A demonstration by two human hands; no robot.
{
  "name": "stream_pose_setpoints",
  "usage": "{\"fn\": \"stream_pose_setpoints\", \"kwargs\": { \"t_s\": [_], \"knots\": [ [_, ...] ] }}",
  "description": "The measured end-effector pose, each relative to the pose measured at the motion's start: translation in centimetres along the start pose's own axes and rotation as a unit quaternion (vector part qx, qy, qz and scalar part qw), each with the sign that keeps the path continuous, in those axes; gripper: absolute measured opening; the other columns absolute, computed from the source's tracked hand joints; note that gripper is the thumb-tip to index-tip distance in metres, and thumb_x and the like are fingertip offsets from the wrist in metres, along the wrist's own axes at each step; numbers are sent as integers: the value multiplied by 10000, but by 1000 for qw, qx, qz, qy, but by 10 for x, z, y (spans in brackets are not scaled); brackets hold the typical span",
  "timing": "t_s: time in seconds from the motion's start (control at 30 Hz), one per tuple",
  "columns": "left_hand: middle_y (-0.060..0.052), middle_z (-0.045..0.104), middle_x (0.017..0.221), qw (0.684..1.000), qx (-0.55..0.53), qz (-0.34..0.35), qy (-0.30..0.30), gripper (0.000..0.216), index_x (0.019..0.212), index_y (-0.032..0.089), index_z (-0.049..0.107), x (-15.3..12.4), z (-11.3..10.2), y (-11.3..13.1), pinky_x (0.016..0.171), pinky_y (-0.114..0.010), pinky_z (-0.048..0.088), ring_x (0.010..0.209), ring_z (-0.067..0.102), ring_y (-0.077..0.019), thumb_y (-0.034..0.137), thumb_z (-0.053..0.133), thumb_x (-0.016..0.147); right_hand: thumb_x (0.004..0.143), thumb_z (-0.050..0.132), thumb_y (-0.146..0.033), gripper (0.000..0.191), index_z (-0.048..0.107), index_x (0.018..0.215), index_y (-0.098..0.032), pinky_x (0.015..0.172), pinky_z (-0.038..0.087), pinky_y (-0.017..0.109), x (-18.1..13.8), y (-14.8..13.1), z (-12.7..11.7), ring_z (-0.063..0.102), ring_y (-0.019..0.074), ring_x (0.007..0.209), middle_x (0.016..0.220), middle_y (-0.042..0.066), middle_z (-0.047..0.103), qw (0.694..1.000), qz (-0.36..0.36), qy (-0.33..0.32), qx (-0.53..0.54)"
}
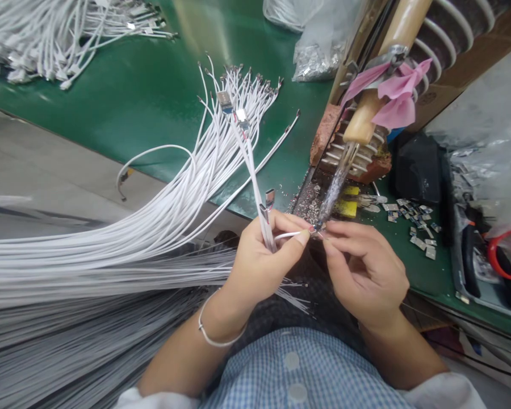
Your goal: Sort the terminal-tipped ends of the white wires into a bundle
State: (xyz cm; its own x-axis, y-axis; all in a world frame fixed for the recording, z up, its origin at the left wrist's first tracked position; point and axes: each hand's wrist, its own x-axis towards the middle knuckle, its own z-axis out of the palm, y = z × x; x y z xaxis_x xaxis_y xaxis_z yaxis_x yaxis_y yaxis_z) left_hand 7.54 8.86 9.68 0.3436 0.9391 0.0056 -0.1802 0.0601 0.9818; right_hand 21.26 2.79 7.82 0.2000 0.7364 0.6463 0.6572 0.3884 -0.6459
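Observation:
My left hand (262, 258) is closed, pinching the end of a white cable (288, 234) between thumb and forefinger. A few more white cables stick up out of the same hand, with metal USB plugs (242, 118) on their ends. My right hand (364, 267) is pinched just to the right of that cable end; fine wire shows at its fingertips, but what it grips is too small to make out. Between both hands' fingertips is the tip of a soldering iron (334, 184), whose wooden handle (361, 122) has a pink cloth strip tied on it.
A large bundle of white cables (153, 238) runs from the left onto the green table (162, 96). Finished-looking cables (46, 40) lie upper left. Right of the iron are a yellow sponge (348, 203), loose plugs (421, 218) and a tray with red-handled scissors (506, 255).

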Motion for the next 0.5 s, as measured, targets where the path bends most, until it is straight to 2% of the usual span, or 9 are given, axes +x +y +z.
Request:
{"fn": "stream_pose_setpoints", "kwargs": {
  "t_s": [0.3, 0.5],
  "knots": [
    [-12, 673, 818, 1000, 5, -3, 4, 108, 673, 174, 596, -1, 0, 1, 628, -218, 474, 735, 618, -119, 121, 650, 749, 718, 638, -18, 249, 635, 890, -198, 767, 567, 361, 0, -1, 1, 657, 196, 861, 955, 63, 682, 1000, -3, 3, -6],
    [-6, 670, 821, 1000, -2, -4, 3, 108, 680, 172, 602, -1, 0, 3, 655, -210, 481, 744, 620, -110, 104, 646, 751, 724, 631, -27, 231, 626, 878, -199, 744, 575, 373, 0, -2, 0, 662, 205, 852, 953, 71, 684, 1000, -4, -1, -4]
  ]
}}
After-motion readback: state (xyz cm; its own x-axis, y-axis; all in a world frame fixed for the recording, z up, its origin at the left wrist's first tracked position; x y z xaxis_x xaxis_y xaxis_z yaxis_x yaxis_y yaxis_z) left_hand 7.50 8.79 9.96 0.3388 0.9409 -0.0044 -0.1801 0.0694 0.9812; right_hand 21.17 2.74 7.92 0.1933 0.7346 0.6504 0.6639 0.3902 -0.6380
